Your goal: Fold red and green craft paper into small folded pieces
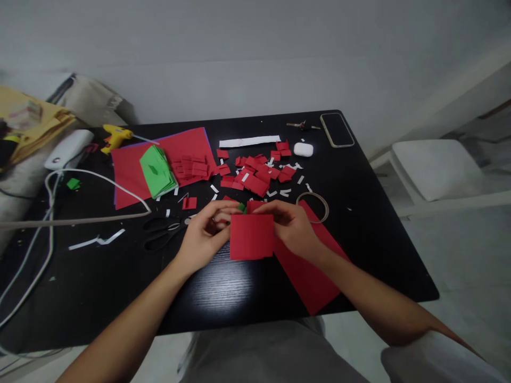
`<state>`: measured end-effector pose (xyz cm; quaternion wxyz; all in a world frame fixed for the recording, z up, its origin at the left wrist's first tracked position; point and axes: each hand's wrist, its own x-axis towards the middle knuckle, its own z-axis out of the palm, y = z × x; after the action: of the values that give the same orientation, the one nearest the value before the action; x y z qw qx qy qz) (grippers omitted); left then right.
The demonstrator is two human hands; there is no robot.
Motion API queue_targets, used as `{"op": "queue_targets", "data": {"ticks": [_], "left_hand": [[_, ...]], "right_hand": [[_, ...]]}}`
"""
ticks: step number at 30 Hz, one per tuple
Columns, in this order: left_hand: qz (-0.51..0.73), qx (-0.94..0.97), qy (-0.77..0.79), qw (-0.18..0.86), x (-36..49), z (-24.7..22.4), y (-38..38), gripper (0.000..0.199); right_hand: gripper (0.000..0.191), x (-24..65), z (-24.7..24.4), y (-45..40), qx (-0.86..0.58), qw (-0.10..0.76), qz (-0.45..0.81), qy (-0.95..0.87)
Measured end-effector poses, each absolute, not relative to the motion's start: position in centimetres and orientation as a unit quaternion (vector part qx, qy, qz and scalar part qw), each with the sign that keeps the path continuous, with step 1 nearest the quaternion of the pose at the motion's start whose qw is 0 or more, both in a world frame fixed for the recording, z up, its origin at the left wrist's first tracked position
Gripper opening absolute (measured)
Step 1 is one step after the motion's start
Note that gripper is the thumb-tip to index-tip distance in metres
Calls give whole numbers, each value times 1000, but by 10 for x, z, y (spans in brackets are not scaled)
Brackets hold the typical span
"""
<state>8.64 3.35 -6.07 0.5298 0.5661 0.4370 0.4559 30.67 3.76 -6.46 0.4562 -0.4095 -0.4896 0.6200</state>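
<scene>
A folded red paper piece (251, 238) is held up between my two hands, its flat face toward me. My left hand (206, 231) is closed on its left side, with a ring on one finger. Gripping the right side from behind is my right hand (294, 229), fingers curled and partly hidden. A bit of green (242, 208) shows by my left fingertips; I cannot tell whether it is held. Black-handled scissors (165, 230) lie beside my left hand. A large red sheet (309, 271) lies under my right forearm, with a beige ring of tape (313, 207) on its far end.
Small folded red pieces (255, 183) and white strips are scattered beyond my hands. Green cards (157, 173) rest on red sheets (128, 183), near a yellow glue gun (115, 137). White cables (50, 234) cross the left side. A phone (337, 130) and white case (303, 149) sit far right.
</scene>
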Motion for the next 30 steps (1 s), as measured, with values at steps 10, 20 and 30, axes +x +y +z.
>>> {"op": "queue_targets", "data": {"ticks": [10,20,30], "left_hand": [[496,609,427,448,84,-52,28,7],[568,598,415,385,85,-45,28,7],[628,512,437,391,77,-62,34,23]], "right_hand": [[18,308,-56,32,-381,486,571,-541],[19,321,-60,45,-446,491,437,-607],[46,325,-76,54,-480,356,224,-770]]}}
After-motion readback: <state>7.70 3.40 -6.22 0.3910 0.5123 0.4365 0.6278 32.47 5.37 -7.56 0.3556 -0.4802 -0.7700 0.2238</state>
